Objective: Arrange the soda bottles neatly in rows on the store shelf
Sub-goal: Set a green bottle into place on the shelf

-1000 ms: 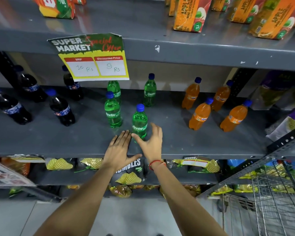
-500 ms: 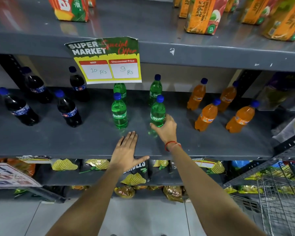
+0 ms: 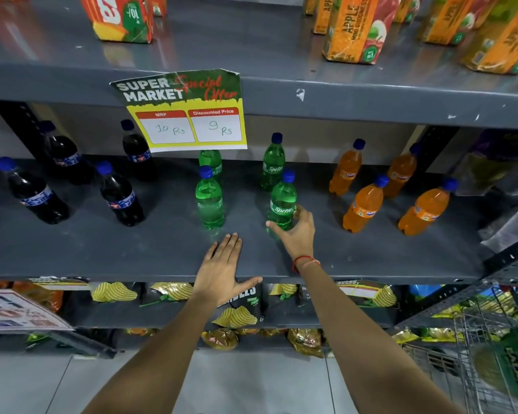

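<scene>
On the grey middle shelf [image 3: 132,249] stand several dark cola bottles [image 3: 118,197] at the left, several green Sprite bottles [image 3: 209,201] in the centre and several orange Fanta bottles [image 3: 364,204] at the right, all with blue caps. My right hand [image 3: 296,231] grips the base of the front right Sprite bottle [image 3: 283,201], which stands upright in front of another Sprite bottle [image 3: 273,164]. My left hand [image 3: 222,270] lies flat and empty on the shelf's front edge, just below the front left Sprite bottle.
A price sign [image 3: 186,112] hangs from the upper shelf and hides the top of a rear Sprite bottle. Juice cartons [image 3: 353,28] stand on the top shelf. Chip bags [image 3: 237,306] fill the lower shelf. A wire cart [image 3: 491,339] stands at the lower right.
My right hand took hold of the front Sprite bottle and slid it back and to the right, into line with the rear right bottle. My left hand stayed flat on the shelf edge.
</scene>
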